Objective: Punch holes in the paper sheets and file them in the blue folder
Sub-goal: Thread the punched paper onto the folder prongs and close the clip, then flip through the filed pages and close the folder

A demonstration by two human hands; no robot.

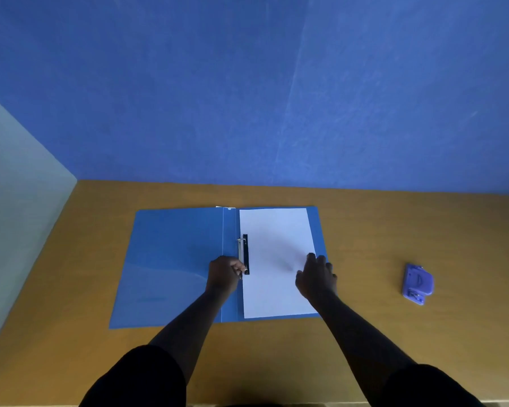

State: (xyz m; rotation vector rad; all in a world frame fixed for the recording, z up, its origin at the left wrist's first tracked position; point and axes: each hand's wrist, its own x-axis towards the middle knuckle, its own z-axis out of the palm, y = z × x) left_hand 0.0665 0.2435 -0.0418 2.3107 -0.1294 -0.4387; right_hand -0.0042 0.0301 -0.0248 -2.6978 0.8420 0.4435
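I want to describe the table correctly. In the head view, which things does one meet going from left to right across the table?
Open left cover of the blue folder → left hand at the black fastener clip → white paper sheet → right hand resting on the sheet's right edge → purple hole punch, alone on the table.

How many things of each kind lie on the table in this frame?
Blue folder, open: 1
White paper stack, in the folder; sheet count cannot be told: 1
Black fastener clip, on the paper's left edge: 1
Purple hole punch: 1
Total: 4
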